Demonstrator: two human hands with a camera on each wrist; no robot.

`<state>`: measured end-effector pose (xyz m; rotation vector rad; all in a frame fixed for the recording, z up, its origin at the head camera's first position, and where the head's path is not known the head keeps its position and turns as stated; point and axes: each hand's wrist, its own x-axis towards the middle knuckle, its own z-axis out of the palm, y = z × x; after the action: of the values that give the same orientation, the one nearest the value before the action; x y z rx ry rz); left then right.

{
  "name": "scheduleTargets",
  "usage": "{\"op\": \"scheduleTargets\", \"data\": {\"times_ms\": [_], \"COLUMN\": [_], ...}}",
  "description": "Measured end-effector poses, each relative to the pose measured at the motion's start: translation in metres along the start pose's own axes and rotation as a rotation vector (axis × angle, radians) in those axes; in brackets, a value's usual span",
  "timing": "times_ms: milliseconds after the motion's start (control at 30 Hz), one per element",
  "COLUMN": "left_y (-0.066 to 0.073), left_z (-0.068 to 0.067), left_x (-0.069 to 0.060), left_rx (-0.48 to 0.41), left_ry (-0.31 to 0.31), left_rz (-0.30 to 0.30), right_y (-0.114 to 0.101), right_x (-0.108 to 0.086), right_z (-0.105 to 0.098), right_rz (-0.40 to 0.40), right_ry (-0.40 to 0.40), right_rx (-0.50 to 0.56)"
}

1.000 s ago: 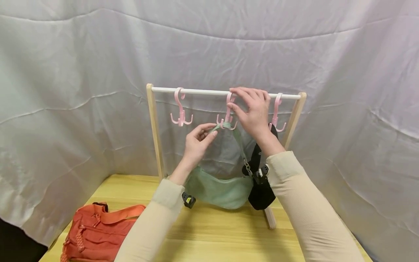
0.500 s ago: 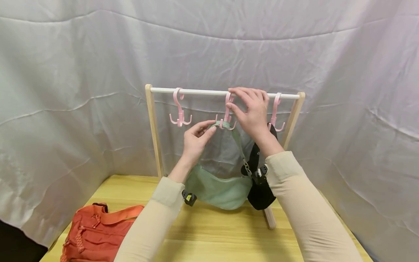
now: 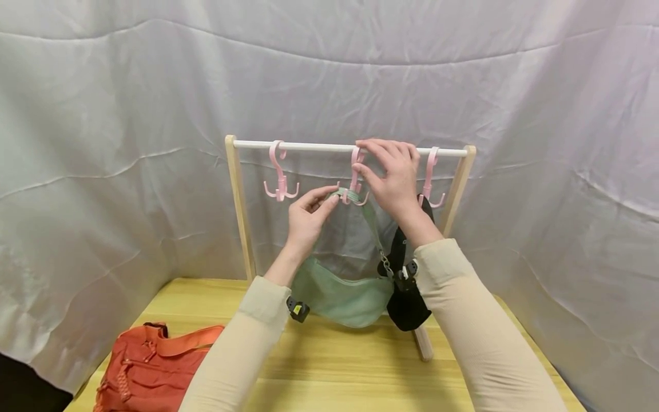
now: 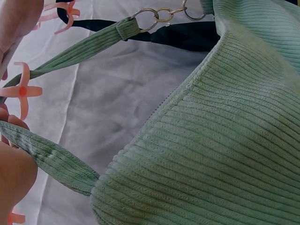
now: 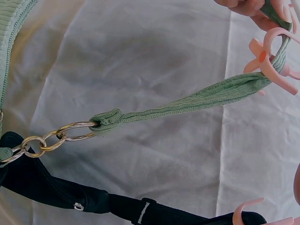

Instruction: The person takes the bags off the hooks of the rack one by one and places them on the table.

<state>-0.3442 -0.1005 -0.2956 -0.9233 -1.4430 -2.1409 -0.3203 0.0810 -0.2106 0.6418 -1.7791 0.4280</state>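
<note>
So the green bag hung just right of center frame, its strap tucked behind the front prong of the middle pink hook. Left hand had the strap pinched between thumb and fingertips, probably to keep it seated. Right hand was half curled, thumb and fingertips on the hook's upper stem by the white rail, I guess so it wouldn't swing. Red bag just sat lower left.
</note>
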Motion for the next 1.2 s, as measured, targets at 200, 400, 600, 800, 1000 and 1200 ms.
{"op": "scheduleTargets", "data": {"times_ms": [200,400,600,800,1000,1200], "left_y": [0.002,0.003,0.004,0.004,0.005,0.004], "left_z": [0.002,0.002,0.001,0.001,0.001,0.001], "left_x": [0.004,0.006,0.007,0.009,0.012,0.015], "left_rx": [0.003,-0.003,0.001,0.004,0.008,0.008], "left_ry": [-0.004,-0.009,-0.011,-0.013,-0.015,-0.013], "left_rz": [0.013,0.017,0.019,0.022,0.021,0.004], "right_y": [-0.001,-0.001,-0.002,-0.004,-0.006,-0.006], "right_x": [0.001,0.001,0.001,0.002,0.003,0.003], "right_z": [0.0,0.002,0.004,0.004,0.005,0.007], "right_rz": [-0.003,-0.008,-0.007,-0.003,0.007,0.022], "right_ry": [0.006,0.006,0.009,0.007,0.01,0.023], "right_rx": [0.003,-0.003,0.002,0.003,0.002,0.008]}}
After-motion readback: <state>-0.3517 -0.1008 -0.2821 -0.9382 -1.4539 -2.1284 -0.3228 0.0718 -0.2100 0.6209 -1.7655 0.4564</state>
